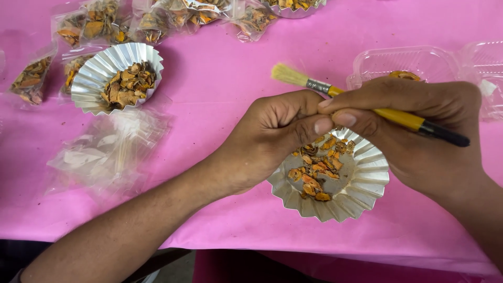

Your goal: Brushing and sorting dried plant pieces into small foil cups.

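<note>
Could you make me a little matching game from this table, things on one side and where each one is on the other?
Things:
1. paintbrush
2. fluted foil dish with few orange chips
3. fluted foil dish piled full
4. empty clear bags

Places:
A. far left, beside the filled bags
B. in the right hand
C. under both hands, near the table edge
D. flat on the pink cloth, just in front of the full dish

Pairs: 1-B, 2-C, 3-A, 4-D

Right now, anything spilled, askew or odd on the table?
Nothing spilled. Orange chips sit inside the foil dish under both hands; the second dish is upright and full. Only oddity: the right hand holds the brush sideways, bristles off the dish. Empty bags lie loosely piled.
</note>
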